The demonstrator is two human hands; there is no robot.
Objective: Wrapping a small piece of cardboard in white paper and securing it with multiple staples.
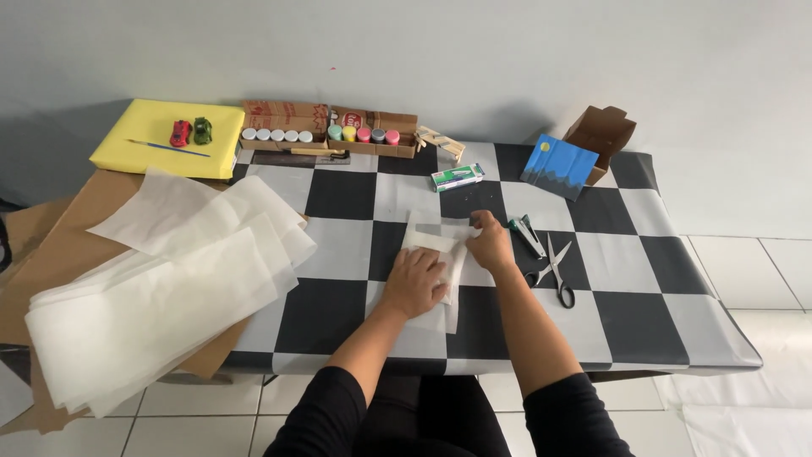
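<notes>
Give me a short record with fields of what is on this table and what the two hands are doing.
surface: checkered table cover
left hand: flat on white folded paper
right hand: pinching that paper's upper edge
right of hands: scissors, stapler
left side: translucent paper sheets on cardboard
far edge: paint pots, yellow pad, two toy cars, small painting

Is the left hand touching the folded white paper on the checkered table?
Touching. The head view shows the left hand lying flat on the folded white paper, with no gap; the right hand presses its upper edge.
</notes>
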